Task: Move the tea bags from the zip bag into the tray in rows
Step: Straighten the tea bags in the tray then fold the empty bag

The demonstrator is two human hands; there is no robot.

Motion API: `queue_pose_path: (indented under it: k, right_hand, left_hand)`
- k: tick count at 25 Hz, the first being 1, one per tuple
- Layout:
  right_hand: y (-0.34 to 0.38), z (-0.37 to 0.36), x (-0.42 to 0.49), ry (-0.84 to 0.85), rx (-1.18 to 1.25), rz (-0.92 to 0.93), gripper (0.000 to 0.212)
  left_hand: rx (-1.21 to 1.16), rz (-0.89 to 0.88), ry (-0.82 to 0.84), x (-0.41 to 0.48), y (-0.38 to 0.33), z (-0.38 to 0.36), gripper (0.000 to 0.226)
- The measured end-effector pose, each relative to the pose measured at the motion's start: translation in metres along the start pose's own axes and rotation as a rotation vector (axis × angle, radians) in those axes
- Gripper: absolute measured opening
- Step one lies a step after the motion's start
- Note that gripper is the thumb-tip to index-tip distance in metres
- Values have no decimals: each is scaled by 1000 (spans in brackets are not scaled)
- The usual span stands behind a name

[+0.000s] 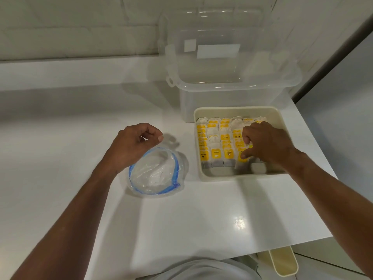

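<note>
- Tea bags stand on edge in the tray, packed in rows with yellow tags facing front, so each one props up the next.
- Right hand reaches into the right-hand rows; its fingers and thumb pinch a few tea bags, probably to square them up.
- Zip bag lies on the surface just left of the tray, mouth gaping and seemingly emptied.
- Left hand hovers over the zip bag, loosely curled and holding nothing.
- A clear box stands behind the tray.
</note>
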State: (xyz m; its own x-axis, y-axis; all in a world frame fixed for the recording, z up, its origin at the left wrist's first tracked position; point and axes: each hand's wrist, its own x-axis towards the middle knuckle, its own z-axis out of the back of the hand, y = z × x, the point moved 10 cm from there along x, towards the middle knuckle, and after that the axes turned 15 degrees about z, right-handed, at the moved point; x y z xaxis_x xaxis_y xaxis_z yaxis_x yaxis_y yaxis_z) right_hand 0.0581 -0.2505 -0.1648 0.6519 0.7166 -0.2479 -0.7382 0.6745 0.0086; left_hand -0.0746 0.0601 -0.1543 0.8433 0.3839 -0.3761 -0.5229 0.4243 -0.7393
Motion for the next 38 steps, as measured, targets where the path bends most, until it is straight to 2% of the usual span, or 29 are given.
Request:
queue_pose_path:
  k: [4, 9, 14, 18, 24, 28, 30, 34, 36, 38]
  right_hand:
    - [-6, -13, -11, 145, -63, -67, 29]
    - [0, -18, -12, 163, 7, -84, 17]
    - [3, -15, -11, 123, 14, -76, 20]
    - [7, -11, -8, 95, 9, -92, 34]
    - [9, -18, -6, 112, -9, -86, 36]
    - [11, -1, -10, 56, 152, -140, 35]
    - [28, 23, -12, -45, 294, -115, 33]
    - [116, 70, -9, -231, 537, 131, 28]
    - [159, 64, -5, -219, 506, 162, 29]
    - [190, 40, -2, -132, 347, 103, 39]
  left_hand:
    - [16, -2, -4, 1, 1, -2, 6]
    - [28, 5, -1, 2, 2, -3, 7]
    - [34, 10, -4, 3, 2, -3, 6]
    - [34, 10, -1, 1, 1, -4, 6]
    - [13, 19, 3, 0, 6, -3, 7]
    - [7, 13, -6, -1, 11, 3, 7]
    - [11, 23, -17, -2, 15, 10, 7]
    - [57, 78, 42, -4, 32, 11, 21]
    - [121, 104, 77, -7, 40, 5, 29]
    - [179, 121, 63, -9, 48, 2, 33]
